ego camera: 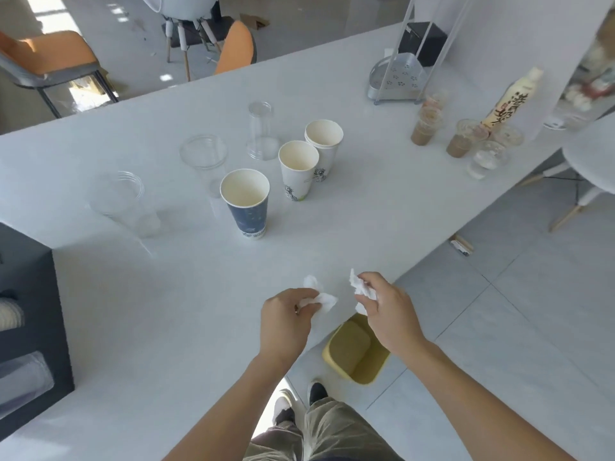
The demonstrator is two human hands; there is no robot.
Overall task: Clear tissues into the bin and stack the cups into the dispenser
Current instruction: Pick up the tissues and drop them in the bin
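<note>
Both hands, left hand (286,314) and right hand (386,307), clutch crumpled tissues (324,299); swing right, release squarely over yellow bin (357,352) beneath tabletop (166,311) edge.

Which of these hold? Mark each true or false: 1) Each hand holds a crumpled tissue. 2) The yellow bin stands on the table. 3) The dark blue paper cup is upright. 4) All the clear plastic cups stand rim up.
1) True: the left hand and the right hand each grip a white tissue.
2) False: the yellow bin sits on the floor beside the table.
3) True: the dark blue paper cup stands upright, empty.
4) False: one clear cup stands upside down.
</note>
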